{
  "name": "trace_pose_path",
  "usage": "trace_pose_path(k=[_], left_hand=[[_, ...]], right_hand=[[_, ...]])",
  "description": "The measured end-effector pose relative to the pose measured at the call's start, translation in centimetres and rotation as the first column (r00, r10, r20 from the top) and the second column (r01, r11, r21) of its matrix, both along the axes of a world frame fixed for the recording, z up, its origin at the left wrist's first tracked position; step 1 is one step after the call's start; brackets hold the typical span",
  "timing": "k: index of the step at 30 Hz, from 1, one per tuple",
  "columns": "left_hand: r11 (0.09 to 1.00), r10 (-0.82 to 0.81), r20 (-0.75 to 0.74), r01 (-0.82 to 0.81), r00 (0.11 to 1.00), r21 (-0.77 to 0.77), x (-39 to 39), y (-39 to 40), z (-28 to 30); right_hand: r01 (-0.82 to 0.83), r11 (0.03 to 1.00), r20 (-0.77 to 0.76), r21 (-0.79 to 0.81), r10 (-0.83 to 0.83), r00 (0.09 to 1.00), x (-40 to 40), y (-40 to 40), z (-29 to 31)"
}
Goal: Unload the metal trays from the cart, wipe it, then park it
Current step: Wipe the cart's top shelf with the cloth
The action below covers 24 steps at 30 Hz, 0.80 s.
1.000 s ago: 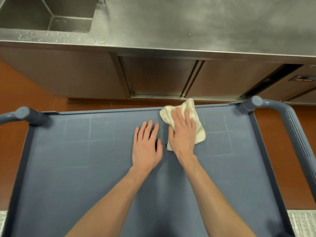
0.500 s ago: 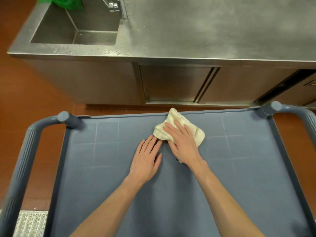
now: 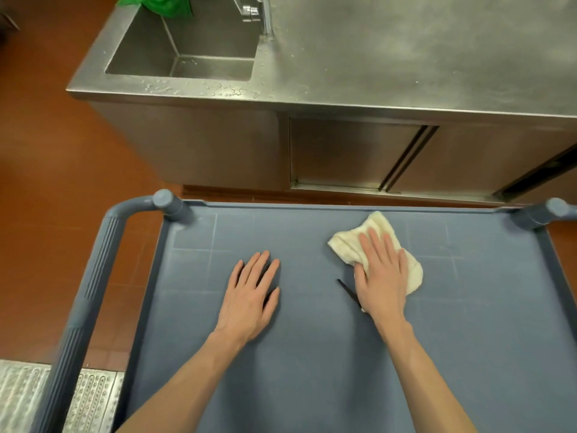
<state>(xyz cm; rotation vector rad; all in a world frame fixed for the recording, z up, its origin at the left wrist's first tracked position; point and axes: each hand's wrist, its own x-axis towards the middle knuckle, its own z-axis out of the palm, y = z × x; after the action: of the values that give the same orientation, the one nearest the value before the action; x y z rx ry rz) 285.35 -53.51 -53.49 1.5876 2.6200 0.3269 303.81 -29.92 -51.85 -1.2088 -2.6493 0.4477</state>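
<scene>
A stainless steel counter point(image 3: 406, 57) fills the top of the view, standing on a red-brown floor point(image 3: 46, 182). Just in front of the counter, a blue-grey cart point(image 3: 312, 370) spreads across the lower half of the view, its flat top shelf marked with faint pale grid lines. A ribbed handle bar point(image 3: 90, 295) curves down the cart's left side, and a rounded corner post point(image 3: 549, 210) stands at its far right corner. Set into the counter's left end is a sink point(image 3: 187, 48), with a faucet point(image 3: 259, 10) at its right edge and a green cloth point(image 3: 159, 4) at its back rim. Water drops dot the counter edge in front of the sink.

On the cart's shelf, the left hand point(image 3: 249, 295) lies flat near the middle, palm down, fingers straight and slightly spread, holding nothing. The right hand point(image 3: 382, 276) lies to its right, nearer the counter, palm down with fingers straight and close together, pressing a crumpled cream rag point(image 3: 349, 242) against the shelf. The rag shows beyond the fingertips and along the hand's right side.
</scene>
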Motion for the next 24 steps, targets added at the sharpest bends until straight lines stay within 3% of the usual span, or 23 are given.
trace_pose_path(k=[3,7,11,16,21,24], left_hand=[[1.0,0.002,0.024,-0.002,1.0,0.008,0.0,-0.2,-0.1],[1.0,0.014,0.04,-0.014,0.999,0.003,0.2,0.2,0.1],[1.0,0.029,0.044,-0.03,0.999,0.01,-0.2,0.2,0.1],[0.998,0.041,0.069,-0.044,0.997,0.04,-0.6,0.3,0.0],[0.997,0.023,0.081,-0.029,0.996,0.069,-1.6,-0.9,0.0],[0.997,0.014,0.054,-0.018,0.998,0.072,-2.6,-1.8,0.1]], right_hand=[[0.075,0.997,-0.024,-0.004,-0.075,0.997,-3.1,0.2,0.0],[0.055,0.998,-0.028,0.003,-0.055,0.998,-7.2,-0.4,0.3],[-0.07,0.997,-0.019,0.024,0.07,0.997,-10.9,-2.4,0.5],[-0.34,0.94,-0.039,-0.028,0.339,0.94,-13.9,-4.8,0.0],[-0.499,0.865,-0.096,-0.051,0.493,0.864,-11.3,-4.7,0.1],[-0.514,0.857,-0.097,-0.043,0.508,0.856,-8.3,-5.1,0.1]])
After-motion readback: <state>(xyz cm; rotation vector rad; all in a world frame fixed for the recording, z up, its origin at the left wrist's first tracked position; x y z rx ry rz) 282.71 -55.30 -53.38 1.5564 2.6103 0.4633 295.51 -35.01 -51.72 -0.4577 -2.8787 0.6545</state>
